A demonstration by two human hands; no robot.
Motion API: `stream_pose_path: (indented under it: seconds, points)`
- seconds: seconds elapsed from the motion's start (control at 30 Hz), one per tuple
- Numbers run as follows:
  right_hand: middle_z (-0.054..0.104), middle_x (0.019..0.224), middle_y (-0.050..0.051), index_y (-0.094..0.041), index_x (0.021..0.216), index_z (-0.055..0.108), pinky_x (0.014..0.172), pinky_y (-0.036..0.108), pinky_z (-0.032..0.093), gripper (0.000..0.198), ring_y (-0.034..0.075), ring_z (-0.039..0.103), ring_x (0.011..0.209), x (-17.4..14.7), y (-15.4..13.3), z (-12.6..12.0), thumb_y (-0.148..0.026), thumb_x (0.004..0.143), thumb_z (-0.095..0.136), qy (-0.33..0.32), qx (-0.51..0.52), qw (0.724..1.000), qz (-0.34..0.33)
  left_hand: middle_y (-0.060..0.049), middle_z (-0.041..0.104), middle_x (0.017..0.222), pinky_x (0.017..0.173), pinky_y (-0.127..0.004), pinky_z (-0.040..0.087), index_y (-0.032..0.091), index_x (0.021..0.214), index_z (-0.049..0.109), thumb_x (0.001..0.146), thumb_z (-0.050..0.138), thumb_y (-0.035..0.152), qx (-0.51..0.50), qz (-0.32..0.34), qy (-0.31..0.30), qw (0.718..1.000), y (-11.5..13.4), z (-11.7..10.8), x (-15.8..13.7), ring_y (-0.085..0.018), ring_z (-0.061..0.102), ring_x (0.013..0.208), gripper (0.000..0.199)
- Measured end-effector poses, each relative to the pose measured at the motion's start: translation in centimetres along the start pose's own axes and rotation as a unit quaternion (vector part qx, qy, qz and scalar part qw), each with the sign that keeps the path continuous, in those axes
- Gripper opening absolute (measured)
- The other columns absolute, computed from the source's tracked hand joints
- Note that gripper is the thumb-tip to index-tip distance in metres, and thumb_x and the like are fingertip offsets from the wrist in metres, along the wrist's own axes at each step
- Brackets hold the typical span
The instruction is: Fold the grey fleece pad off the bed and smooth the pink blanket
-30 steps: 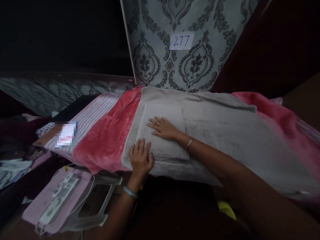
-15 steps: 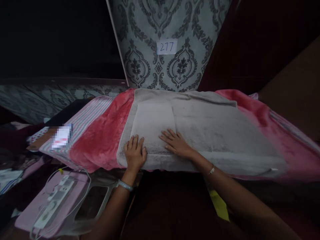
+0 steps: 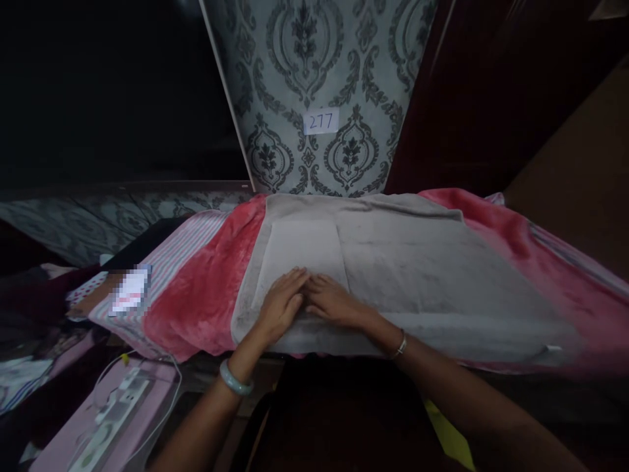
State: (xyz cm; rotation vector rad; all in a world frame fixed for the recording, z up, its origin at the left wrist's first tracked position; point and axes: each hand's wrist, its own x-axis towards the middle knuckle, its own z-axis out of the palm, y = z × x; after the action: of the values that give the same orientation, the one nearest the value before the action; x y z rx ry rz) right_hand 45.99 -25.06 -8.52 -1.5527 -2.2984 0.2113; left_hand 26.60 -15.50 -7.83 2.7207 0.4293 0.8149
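Observation:
A grey plush cloth [image 3: 407, 262] is spread over a red blanket [image 3: 196, 295]. On its left part lies a smooth, paler grey rectangular panel [image 3: 304, 246], which looks like a folded piece of the same fabric. My left hand [image 3: 284, 301] rests flat on the near part of this panel, fingers stretched out and angled to the right. My right hand [image 3: 334, 300] lies flat beside it, its fingertips meeting those of the left. Neither hand grips anything.
A phone-like blurred object [image 3: 130, 290] lies on the striped cloth [image 3: 184, 239] at the left. Below it a white power strip [image 3: 115, 419] with a cable sits on a pink surface [image 3: 69, 429]. A dark screen [image 3: 113, 92] and a patterned wall [image 3: 304, 59] stand behind.
My left hand has slid rightward across the panel, and my right hand slightly left, so the fingertips now meet. The view has tilted up a little.

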Motion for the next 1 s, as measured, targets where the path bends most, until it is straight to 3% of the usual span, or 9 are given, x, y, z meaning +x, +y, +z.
stream_pose_path:
  seconds: [0.1, 0.23, 0.37, 0.57, 0.77, 1.0]
  points:
    - [0.049, 0.159, 0.007, -0.029, 0.157, 0.047, 0.129, 0.056, 0.015, 0.057, 0.027, 0.026, 0.156, 0.5, -0.5, 1.4, -0.042, 0.103, 0.056, -0.011, -0.018, 0.999, -0.031, -0.002, 0.055, 0.155, 0.118, -0.038, 0.042, 0.037, 0.155, 0.046, 0.108, 0.024, 0.049, -0.006, 0.048, -0.107, 0.993, -1.9, 0.5, 2.5, -0.016, 0.05, 0.144, 0.054]
    - [0.043, 0.164, 0.003, -0.033, 0.161, 0.039, 0.129, 0.055, 0.015, 0.062, 0.026, 0.024, 0.156, -0.2, -0.7, 2.2, -0.045, 0.103, 0.056, -0.014, -0.01, 1.0, -0.015, -0.001, 0.049, 0.16, 0.123, -0.043, 0.033, 0.042, 0.154, 0.045, 0.106, 0.031, 0.058, 0.033, 0.044, -0.224, 0.973, -6.3, 1.7, 6.3, -0.018, 0.042, 0.15, 0.053]
    - [0.031, 0.17, 0.0, -0.034, 0.164, 0.033, 0.13, 0.052, 0.013, 0.062, 0.024, 0.014, 0.16, -0.3, -0.6, 2.1, -0.049, 0.105, 0.05, -0.025, 0.012, 0.999, -0.016, -0.002, 0.043, 0.164, 0.125, -0.053, 0.027, 0.044, 0.154, 0.046, 0.102, 0.04, 0.06, 0.096, 0.044, -0.23, 0.967, -11.0, 2.5, 11.3, -0.025, 0.034, 0.155, 0.054]
    - [0.032, 0.169, -0.001, -0.036, 0.165, 0.028, 0.13, 0.052, 0.015, 0.065, 0.023, 0.011, 0.161, -0.2, -0.5, 1.8, -0.052, 0.105, 0.049, -0.03, 0.038, 0.999, -0.013, -0.004, 0.021, 0.173, 0.125, -0.063, 0.012, 0.035, 0.163, 0.032, 0.103, 0.028, 0.057, 0.154, -0.11, -0.268, 0.945, -15.6, 2.9, 17.7, -0.036, 0.013, 0.16, 0.065]
    - [0.034, 0.168, -0.001, -0.035, 0.165, 0.03, 0.131, 0.052, 0.016, 0.063, 0.022, 0.011, 0.161, -0.2, -0.9, 1.5, -0.051, 0.106, 0.047, -0.023, 0.044, 0.999, -0.005, -0.009, 0.028, 0.171, 0.12, -0.068, 0.019, 0.031, 0.164, 0.032, 0.101, 0.024, 0.063, 0.191, -0.219, -0.278, 0.915, -16.6, 3.4, 21.3, -0.044, 0.021, 0.156, 0.071]
    - [0.033, 0.169, 0.003, -0.032, 0.163, 0.034, 0.131, 0.047, 0.008, 0.063, 0.02, 0.014, 0.16, -1.1, 0.2, -0.9, -0.051, 0.105, 0.05, -0.027, 0.093, 0.995, -0.009, -0.017, 0.021, 0.172, 0.125, -0.063, 0.012, 0.017, 0.165, 0.025, 0.104, 0.026, 0.056, 0.196, -0.171, -0.233, 0.937, -15.4, 2.4, 19.8, -0.037, 0.012, 0.16, 0.073]
